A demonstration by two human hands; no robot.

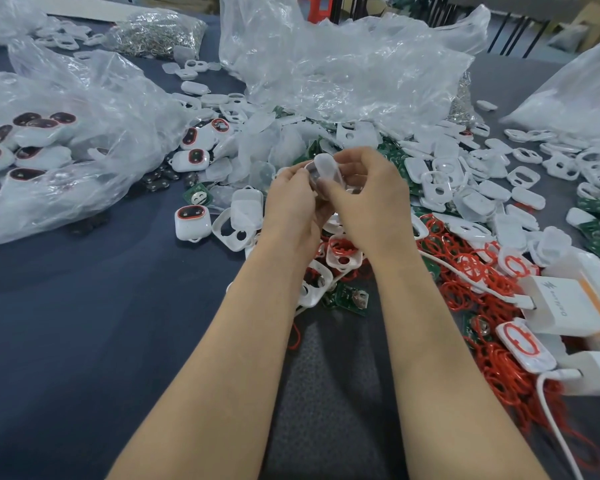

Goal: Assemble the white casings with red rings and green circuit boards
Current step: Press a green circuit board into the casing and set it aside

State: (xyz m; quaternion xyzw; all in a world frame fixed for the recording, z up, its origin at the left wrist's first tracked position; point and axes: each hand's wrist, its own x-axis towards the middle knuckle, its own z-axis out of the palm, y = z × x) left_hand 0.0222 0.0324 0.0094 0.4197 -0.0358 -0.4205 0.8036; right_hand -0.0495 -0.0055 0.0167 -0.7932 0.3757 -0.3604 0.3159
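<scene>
Both hands meet above the middle of the table around one white casing (pixel 322 169). My left hand (pixel 293 202) grips it from the left and below. My right hand (pixel 364 192) pinches its upper right side, fingers curled over it. Whatever is inside the casing is hidden by my fingers. Loose red rings (pixel 464 285) lie in a heap to the right of my forearms. Green circuit boards (pixel 348 296) lie between my wrists and further back under the white parts. Casings fitted with red rings (pixel 518 342) sit at the right.
Finished casings with dark faces (pixel 192 221) lie left of my hands and inside a clear bag (pixel 49 161). A large crumpled plastic bag (pixel 326 71) stands behind. White chargers with cables (pixel 568 303) occupy the right edge. A bag of metal clips (pixel 153 32) sits far back.
</scene>
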